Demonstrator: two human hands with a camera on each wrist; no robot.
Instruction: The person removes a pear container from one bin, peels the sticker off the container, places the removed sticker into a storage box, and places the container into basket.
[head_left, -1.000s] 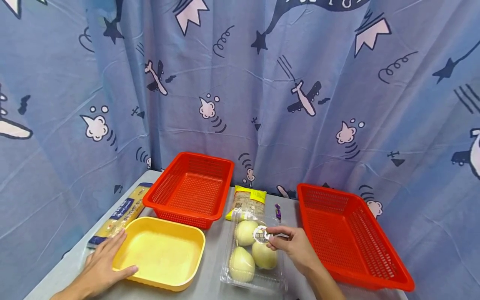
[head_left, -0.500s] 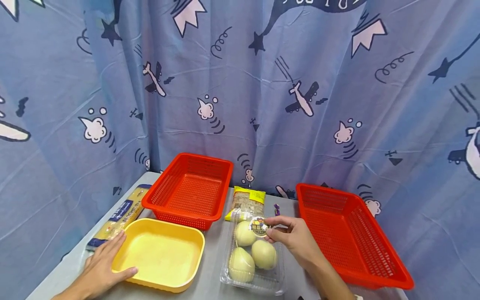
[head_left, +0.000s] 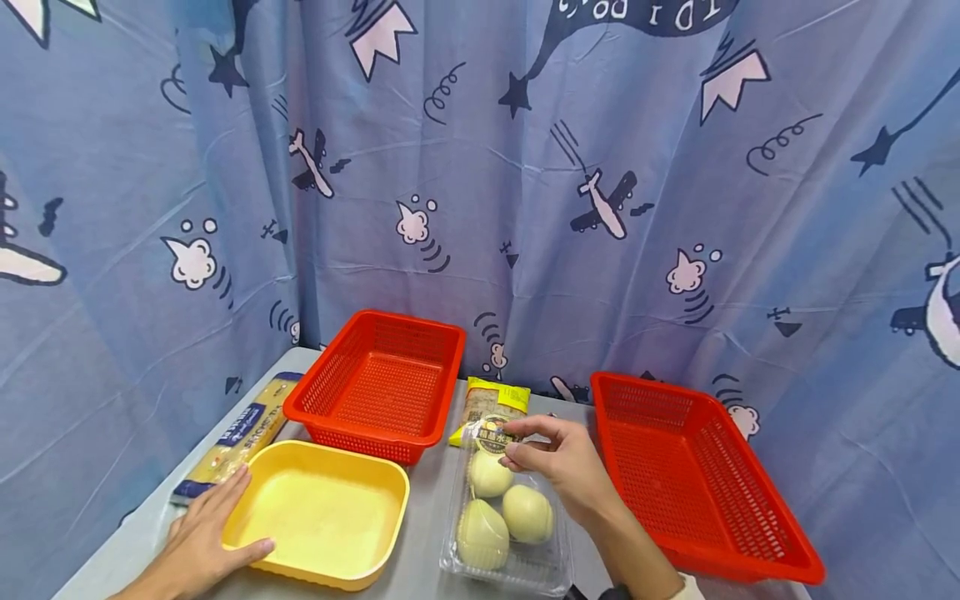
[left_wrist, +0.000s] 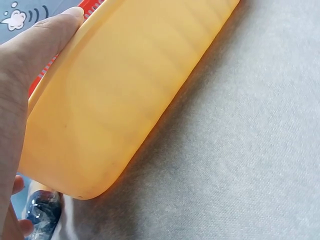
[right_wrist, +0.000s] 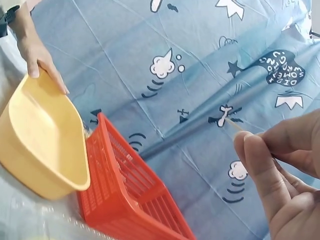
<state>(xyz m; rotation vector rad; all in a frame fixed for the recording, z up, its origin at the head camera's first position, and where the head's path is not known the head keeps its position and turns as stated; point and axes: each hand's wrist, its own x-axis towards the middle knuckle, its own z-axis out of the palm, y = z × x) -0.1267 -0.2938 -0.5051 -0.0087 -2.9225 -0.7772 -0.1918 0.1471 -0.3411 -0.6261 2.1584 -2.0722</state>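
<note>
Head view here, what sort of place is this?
Likely an indoor, curtained-off table workspace: a printed blue curtain hangs behind a grey table bearing red baskets and boxed fruit.

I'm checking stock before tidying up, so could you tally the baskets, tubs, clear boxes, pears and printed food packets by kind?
Red plastic baskets: 2
Yellow plastic tub: 1
Clear plastic box: 1
Pears: 3
Printed food packets: 2
Total: 9
</note>
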